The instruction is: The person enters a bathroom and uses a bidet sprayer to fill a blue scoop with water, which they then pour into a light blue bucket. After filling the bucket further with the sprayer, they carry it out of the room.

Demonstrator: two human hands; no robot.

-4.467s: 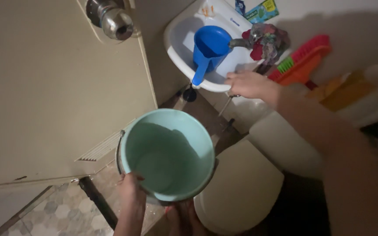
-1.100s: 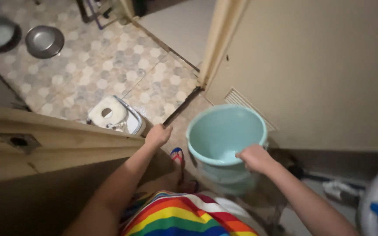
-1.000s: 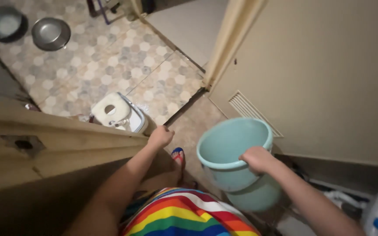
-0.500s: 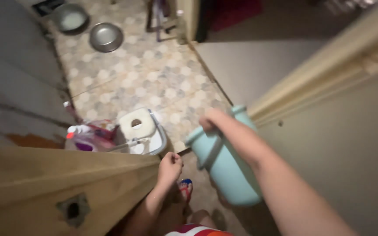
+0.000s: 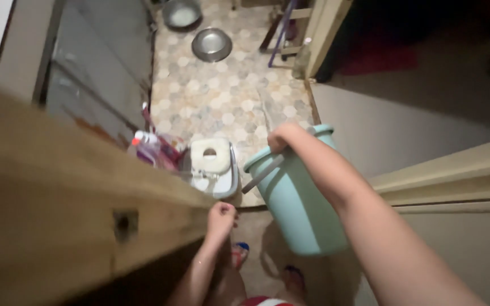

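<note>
Bucket (image 5: 299,204), tilted, gripped at its rim by right hand (image 5: 282,137); left hand (image 5: 221,217) clasps wooden door (image 5: 75,209) edge.

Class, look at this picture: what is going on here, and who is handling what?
A person stands in a doorway, looking down. Their right hand holds a pale green plastic bucket by its rim, tilted, its handle hanging loose. Their left hand is closed on the edge of a wooden door. Ahead, on the hexagon-tiled floor, lie a white mop bucket and two metal bowls.
</note>
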